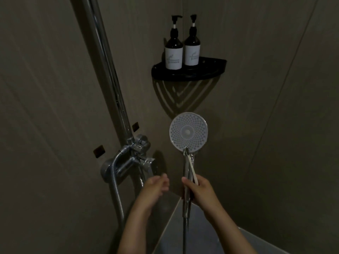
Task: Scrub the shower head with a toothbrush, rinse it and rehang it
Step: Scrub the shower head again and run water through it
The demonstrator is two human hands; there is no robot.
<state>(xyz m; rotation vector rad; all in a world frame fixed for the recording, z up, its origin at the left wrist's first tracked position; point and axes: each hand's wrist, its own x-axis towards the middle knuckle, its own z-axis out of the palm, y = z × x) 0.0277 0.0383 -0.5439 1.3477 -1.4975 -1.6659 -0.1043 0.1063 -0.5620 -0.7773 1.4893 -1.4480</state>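
Where the frame lay nearest to us, along its lower edge, we recorded two bare forearms rising from bottom centre. The right hand (197, 189), lower centre-right, had its fingers curled tight round the chrome handle of the shower head (188, 132) and pinned the toothbrush (191, 166) against that handle in the same grip. A thin hose (185, 239) dropped from the handle's base toward the bottom edge. The left hand (156, 184), just left of the right and apart from it, was blurred. Its fingers were loosely bent and close together, with nothing seen in them. We could not tell whether it touched the chrome lever behind it.

Above the right hand, the toothbrush ran up the handle, its bristled end lying at the neck of the shower head. The round spray face stood upright at centre frame, turned toward us, off its holder.

Left of centre we noted the chrome mixer tap (134, 158) on the wall, a ribbed metal hose (117, 195) looping below it, and a riser rail (108, 66) running to the upper left.

Farthest off, at upper centre, a black corner shelf (189, 75) carried two dark pump bottles, the left bottle (173, 52) and the right bottle (191, 50), side by side with pale labels.
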